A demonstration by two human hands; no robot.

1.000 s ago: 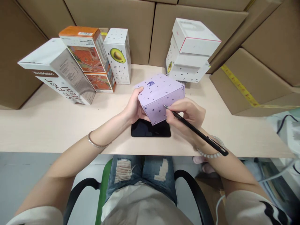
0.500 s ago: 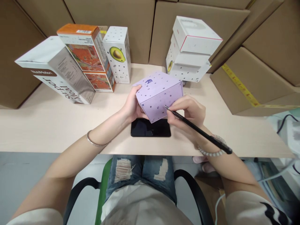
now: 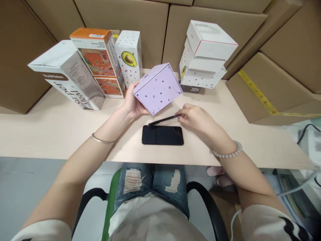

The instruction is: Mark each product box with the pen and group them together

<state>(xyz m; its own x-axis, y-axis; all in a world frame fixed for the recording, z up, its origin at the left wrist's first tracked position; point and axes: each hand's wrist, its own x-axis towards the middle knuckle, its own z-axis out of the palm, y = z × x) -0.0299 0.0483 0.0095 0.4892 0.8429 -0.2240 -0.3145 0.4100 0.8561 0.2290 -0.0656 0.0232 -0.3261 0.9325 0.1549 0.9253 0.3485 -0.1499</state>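
My left hand (image 3: pixel 134 103) grips a purple box (image 3: pixel 160 90) by its left end and holds it tilted above the table. Small dark spots and rings dot the box. In the fingertips of my right hand (image 3: pixel 194 115) is a black pen (image 3: pixel 164 119), pinched at one end and pointing left. The pen lies just past the upper edge of a black smartphone (image 3: pixel 163 135), which rests flat on the table (image 3: pixel 120 152); whether the pen touches the tabletop I cannot tell.
At the back left stand a white carton (image 3: pixel 72 75), two stacked orange boxes (image 3: pixel 97 63) and a tall avocado box (image 3: pixel 129 58). White boxes (image 3: pixel 208 57) are stacked back right on a dark box (image 3: pixel 192 88). Large cardboard boxes (image 3: pixel 125 23) wall the far side; another (image 3: pixel 273 83) stands right.
The purple box has moved up and left and turned, showing more of its dotted face. My right hand has moved the pen off the box and swung it round to point left.
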